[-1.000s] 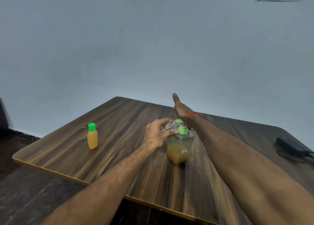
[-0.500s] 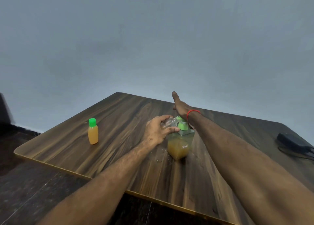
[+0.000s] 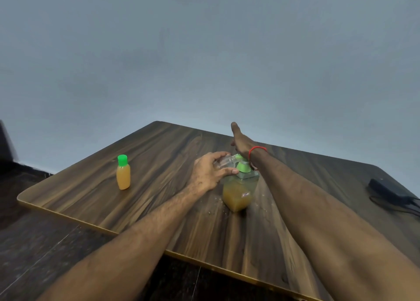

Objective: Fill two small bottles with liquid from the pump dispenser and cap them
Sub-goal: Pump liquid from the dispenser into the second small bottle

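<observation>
A pump dispenser [image 3: 238, 192] with a green pump head and orange liquid in its lower half stands mid-table. My left hand [image 3: 208, 172] grips a small clear bottle [image 3: 223, 162], tilted, with its mouth at the green spout. My right hand [image 3: 241, 140] lies flat on top of the pump head, fingers stretched forward, a red thread on the wrist. A second small bottle [image 3: 123, 173], holding orange liquid and closed with a green cap, stands upright at the table's left. How much liquid the held bottle contains is unclear.
The wooden table [image 3: 159, 182] has its near edge running from left to lower right. A black power adapter [image 3: 389, 190] with a cable lies at the right edge. Small droplets spot the wood around the dispenser. A plain wall rises behind.
Both hands stay at the dispenser in the same pose. The view has tilted slightly, so everything sits a little lower and the wall papers have slid out of frame.
</observation>
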